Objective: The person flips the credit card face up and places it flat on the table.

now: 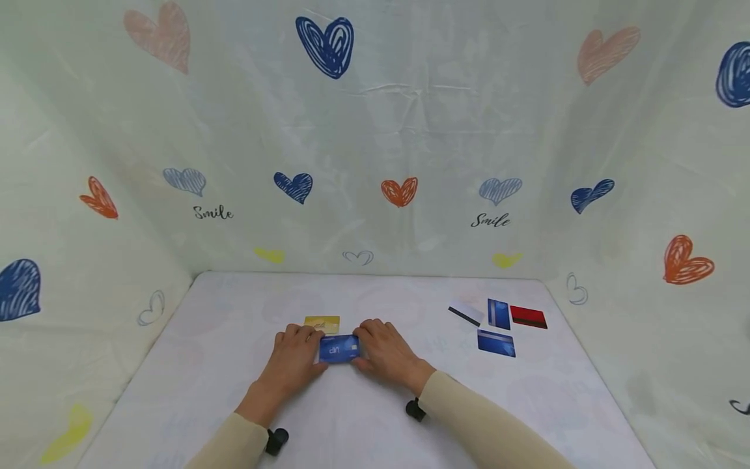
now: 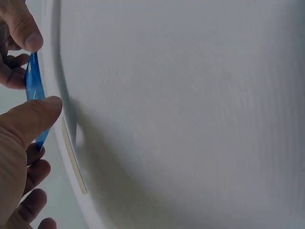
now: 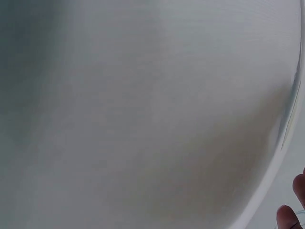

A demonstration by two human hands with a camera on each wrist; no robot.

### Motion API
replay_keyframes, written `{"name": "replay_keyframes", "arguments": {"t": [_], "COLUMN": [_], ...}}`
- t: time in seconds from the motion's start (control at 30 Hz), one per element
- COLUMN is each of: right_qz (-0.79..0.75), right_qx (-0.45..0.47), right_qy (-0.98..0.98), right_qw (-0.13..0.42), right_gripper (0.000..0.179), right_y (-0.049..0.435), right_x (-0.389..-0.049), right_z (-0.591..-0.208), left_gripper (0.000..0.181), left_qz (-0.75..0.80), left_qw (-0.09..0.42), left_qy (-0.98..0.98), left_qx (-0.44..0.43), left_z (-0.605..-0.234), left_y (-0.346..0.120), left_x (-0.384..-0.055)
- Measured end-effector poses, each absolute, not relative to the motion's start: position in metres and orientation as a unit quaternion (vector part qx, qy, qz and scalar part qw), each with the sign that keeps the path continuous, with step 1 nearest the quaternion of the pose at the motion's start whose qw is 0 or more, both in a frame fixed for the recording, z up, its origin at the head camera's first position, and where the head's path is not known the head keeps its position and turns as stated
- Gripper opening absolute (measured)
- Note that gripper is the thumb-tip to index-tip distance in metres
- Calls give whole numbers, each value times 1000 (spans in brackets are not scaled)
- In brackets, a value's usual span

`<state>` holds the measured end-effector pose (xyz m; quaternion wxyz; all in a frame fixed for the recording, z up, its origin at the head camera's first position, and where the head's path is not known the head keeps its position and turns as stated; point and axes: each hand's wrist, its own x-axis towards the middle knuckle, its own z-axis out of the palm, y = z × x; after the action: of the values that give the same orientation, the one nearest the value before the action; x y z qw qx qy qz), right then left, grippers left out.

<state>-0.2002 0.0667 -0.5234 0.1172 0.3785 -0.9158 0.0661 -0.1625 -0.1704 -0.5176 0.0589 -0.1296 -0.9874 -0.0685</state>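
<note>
A blue card marked "VIP" [image 1: 338,350] is held up between both hands over the white table. My left hand [image 1: 295,355] pinches one end with thumb and fingers. At the opposite end my right hand [image 1: 387,352] pinches it by the edge. Seen nearly edge-on in the left wrist view, the blue card [image 2: 34,83] looks slightly bowed. A gold card [image 1: 325,323] lies on the table just behind, partly covered by the left fingers. Only fingertips [image 3: 287,217] show in the right wrist view, and the card is out of sight there.
On the table's right side lie a white card with a black stripe [image 1: 465,315], a blue card [image 1: 499,314], a red card [image 1: 528,317] and another blue card [image 1: 496,344]. A heart-patterned curtain [image 1: 445,143] stands behind and along both sides of the table [image 1: 246,299].
</note>
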Motion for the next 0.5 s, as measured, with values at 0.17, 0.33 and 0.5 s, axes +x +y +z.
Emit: {"name": "replay_keyframes", "arguments": {"t": [0.17,0.33,0.5], "right_qz": [54,32,27], "right_qx": [372,376,373], "right_qy": [-925,-925,-927], "right_qw": [60,40,20], "right_gripper": [52,54,55], "right_y": [52,41,34], "right_x": [-202,-206,-209], "right_z": [-522,-527,-526], "left_gripper": [65,62,61], "left_qz": [-62,-68,-74], "left_qw": [36,18,8], "left_qy": [-989,-990,-991], "left_qx": [-127,-121,-114], "left_z": [-522,-520,-516], "left_y": [-183,-191,-196], "left_x": [-162,-160,-161]}}
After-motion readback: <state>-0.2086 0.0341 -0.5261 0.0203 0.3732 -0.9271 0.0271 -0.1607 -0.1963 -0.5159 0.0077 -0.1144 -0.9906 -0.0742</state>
